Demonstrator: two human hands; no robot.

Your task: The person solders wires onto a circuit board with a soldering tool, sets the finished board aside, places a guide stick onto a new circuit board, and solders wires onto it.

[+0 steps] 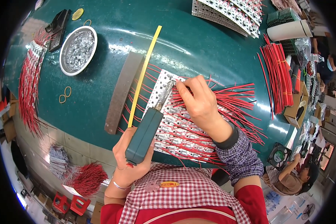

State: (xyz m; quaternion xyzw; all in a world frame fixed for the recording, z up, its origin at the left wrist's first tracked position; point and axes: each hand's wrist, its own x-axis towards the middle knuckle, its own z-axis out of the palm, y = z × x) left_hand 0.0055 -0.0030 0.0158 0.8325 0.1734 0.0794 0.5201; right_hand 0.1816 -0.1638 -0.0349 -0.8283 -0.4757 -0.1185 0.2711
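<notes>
My left hand (130, 156) is wrapped round a dark green soldering gun (145, 136). Its metal tip reaches up onto a white circuit board panel (161, 87) covered with small dark parts. Thumb and fingers of my right hand (199, 99) are pinched together at the panel's upper part, beside the tip, on what looks like a red wire. Many red wires (235, 95) fan out to the right from under that hand, and more cross the panel's lower rows. A yellow strip (147, 67) lies over the wires left of the panel, its lower end by my left hand.
A brown bar (124, 93) lies left of the strip. Farther left are a white bowl of silvery scraps (78, 50), rubber bands (67, 91) and wired boards (30, 82). Stacked panels (227, 16) stand at the back, red wire bundles (276, 74) at the right. Another person (293, 179) sits lower right.
</notes>
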